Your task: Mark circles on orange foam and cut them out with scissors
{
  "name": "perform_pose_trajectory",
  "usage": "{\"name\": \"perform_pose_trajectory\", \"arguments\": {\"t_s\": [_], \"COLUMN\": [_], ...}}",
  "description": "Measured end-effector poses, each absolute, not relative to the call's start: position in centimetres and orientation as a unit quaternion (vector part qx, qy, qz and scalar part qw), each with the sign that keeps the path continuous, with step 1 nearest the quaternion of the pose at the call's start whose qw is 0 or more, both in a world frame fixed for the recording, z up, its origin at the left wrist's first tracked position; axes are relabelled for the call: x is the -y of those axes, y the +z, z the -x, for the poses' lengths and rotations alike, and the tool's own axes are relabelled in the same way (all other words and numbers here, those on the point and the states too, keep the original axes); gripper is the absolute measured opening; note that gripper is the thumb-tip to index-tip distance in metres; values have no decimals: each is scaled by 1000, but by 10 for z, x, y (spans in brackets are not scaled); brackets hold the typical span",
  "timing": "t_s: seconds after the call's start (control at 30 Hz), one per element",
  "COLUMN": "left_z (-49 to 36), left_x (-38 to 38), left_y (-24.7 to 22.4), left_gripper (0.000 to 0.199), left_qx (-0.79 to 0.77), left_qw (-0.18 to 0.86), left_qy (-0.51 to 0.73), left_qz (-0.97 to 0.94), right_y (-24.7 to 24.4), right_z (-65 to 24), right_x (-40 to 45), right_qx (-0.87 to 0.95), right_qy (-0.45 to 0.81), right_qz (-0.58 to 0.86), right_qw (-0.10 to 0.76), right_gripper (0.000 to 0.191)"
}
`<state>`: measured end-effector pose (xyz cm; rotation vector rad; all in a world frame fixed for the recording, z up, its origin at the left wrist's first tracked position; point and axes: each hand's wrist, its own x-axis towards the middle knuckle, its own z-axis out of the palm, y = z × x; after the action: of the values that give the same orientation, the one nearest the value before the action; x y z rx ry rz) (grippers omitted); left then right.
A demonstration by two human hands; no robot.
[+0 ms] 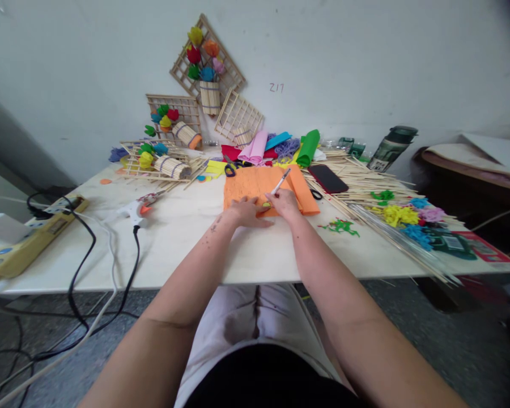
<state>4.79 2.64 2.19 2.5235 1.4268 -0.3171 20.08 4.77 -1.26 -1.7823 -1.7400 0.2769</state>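
Observation:
An orange sheet (250,182), felt or crepe paper, lies on the table in front of me, its right part folded or rolled over. My left hand (250,211) rests flat on the sheet's near edge with the fingers stretched out. Just to the right, my right hand (285,203) grips a white pen (281,181), its upper end slanting up and away. The pen's writing tip is hidden by my fingers. A small yellow piece (266,204) lies on the orange sheet between my hands. Black-handled scissors (316,194) show partly at the sheet's right edge.
A white glue gun (134,213) and a yellow power strip (29,241) with trailing cords occupy the left. Thin wooden sticks (361,178), a phone (328,179) and a dark bottle (393,148) are at right. Wooden lattices with flowers (210,62) stand against the wall.

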Motion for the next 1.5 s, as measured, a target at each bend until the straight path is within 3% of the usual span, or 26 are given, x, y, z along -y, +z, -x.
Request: {"name": "perform_pose_trajectory", "arguments": {"t_s": [1.5], "left_z": [-49], "left_x": [-25], "left_y": [23], "left_gripper": [88], "left_qx": [-490], "left_qw": [108], "left_qy": [-107], "left_qz": [-859], "right_y": [0], "right_z": [-200], "right_x": [-40], "right_qx": [650], "right_qy": [87], "right_qz": [716], "right_qw": [240], "right_gripper": [33]}}
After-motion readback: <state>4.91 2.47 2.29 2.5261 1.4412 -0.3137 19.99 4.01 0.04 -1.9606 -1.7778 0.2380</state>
